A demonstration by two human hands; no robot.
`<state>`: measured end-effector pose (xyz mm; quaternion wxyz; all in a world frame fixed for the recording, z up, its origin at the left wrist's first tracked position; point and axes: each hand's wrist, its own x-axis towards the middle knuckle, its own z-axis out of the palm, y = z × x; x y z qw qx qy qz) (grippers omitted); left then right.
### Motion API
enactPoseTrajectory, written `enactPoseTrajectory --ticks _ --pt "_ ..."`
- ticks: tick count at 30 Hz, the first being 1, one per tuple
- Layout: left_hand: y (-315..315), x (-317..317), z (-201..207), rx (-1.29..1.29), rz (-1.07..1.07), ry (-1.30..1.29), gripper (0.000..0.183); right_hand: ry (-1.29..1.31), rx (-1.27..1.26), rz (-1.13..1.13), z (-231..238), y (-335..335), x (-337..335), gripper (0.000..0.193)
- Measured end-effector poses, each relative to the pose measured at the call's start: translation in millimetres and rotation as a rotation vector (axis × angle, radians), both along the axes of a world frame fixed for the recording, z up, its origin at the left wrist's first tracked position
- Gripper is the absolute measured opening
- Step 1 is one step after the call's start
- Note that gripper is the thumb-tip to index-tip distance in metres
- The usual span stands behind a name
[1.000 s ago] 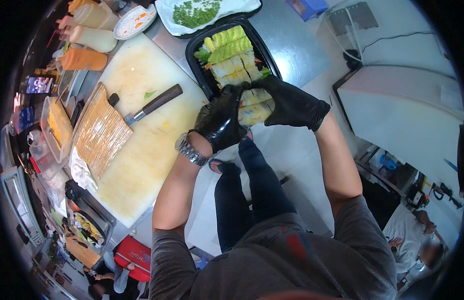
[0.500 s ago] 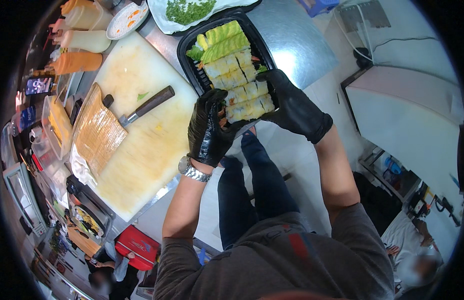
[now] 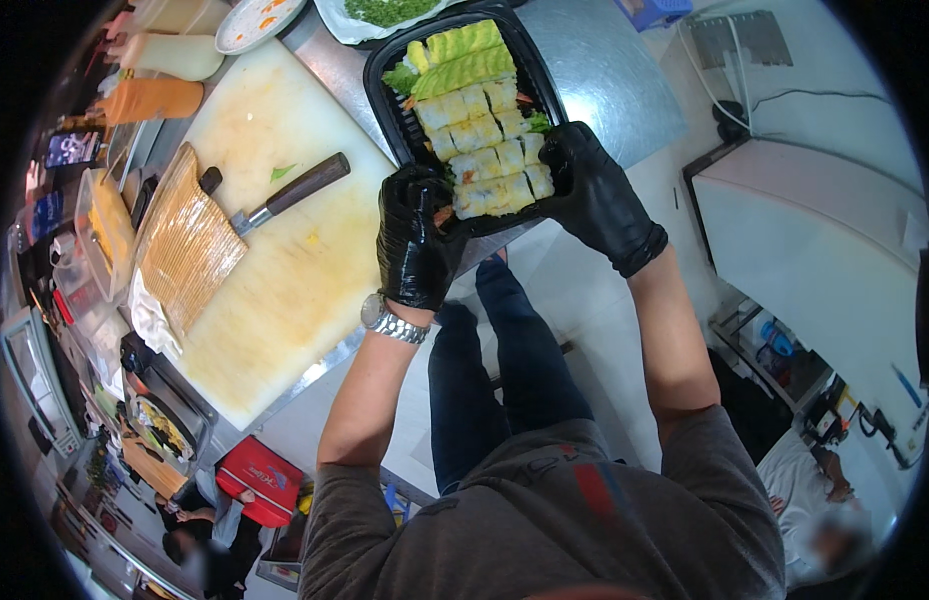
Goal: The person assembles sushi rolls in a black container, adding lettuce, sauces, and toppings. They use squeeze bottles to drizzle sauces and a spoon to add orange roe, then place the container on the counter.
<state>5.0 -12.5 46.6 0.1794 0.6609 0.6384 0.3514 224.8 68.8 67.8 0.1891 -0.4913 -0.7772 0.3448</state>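
Observation:
A black plastic tray [image 3: 382, 92] rests at the front edge of the steel counter, its near end reaching toward me. Inside lie rows of cut sushi rolls [image 3: 498, 193], pale yellow on top, with a row covered in green avocado slices [image 3: 468, 62] at the far end. Bits of leafy green [image 3: 400, 78] show along the sides. My left hand [image 3: 417, 235], in a black glove, grips the tray's near left side with its fingers curled. My right hand [image 3: 597, 195], also gloved, closes on the near right corner, thumb by the rim. Their lower fingers are hidden.
Left of the tray lies a white cutting board [image 3: 285, 290] with a knife [image 3: 297, 192] and a wrapped bamboo rolling mat [image 3: 193, 245]. Squeeze bottles [image 3: 155, 100] and a plate [image 3: 257, 22] stand beyond. A tray of chopped greens [image 3: 390, 12] sits behind. Other people are at the lower corners.
Both hands have shifted from pressing against the rolls' ends to the tray's sides and rim. The near rolls show more fully, and the tray appears slightly farther right and away from me.

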Motion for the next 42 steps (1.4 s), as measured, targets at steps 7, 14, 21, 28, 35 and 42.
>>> enactPoseTrajectory --ticks 7,14,21,28,35,42 --pt "0.0 11.0 -17.6 -0.149 0.207 -0.529 0.054 -0.017 0.028 -0.061 -5.4 -1.7 -0.9 0.06" --pt "4.8 7.1 11.4 0.068 0.034 -0.006 0.056 0.041 0.01 -0.013 -1.8 -6.8 7.9 0.058" --pt "-11.1 -3.0 -1.2 0.017 0.014 0.05 0.046 0.109 0.038 0.073 -13.7 -3.9 27.7 0.049" --pt "-5.9 29.1 1.3 0.117 0.148 0.133 0.051 0.145 0.075 0.098 -19.9 -4.7 25.8 0.044" --pt "-2.6 45.4 -12.8 0.16 0.197 0.113 0.059 0.277 0.166 0.09 -25.8 -4.5 26.0 0.04" --pt "-2.8 43.8 -5.4 0.263 0.305 -0.084 0.06 0.228 0.172 0.069 -23.3 -9.9 30.1 0.046"
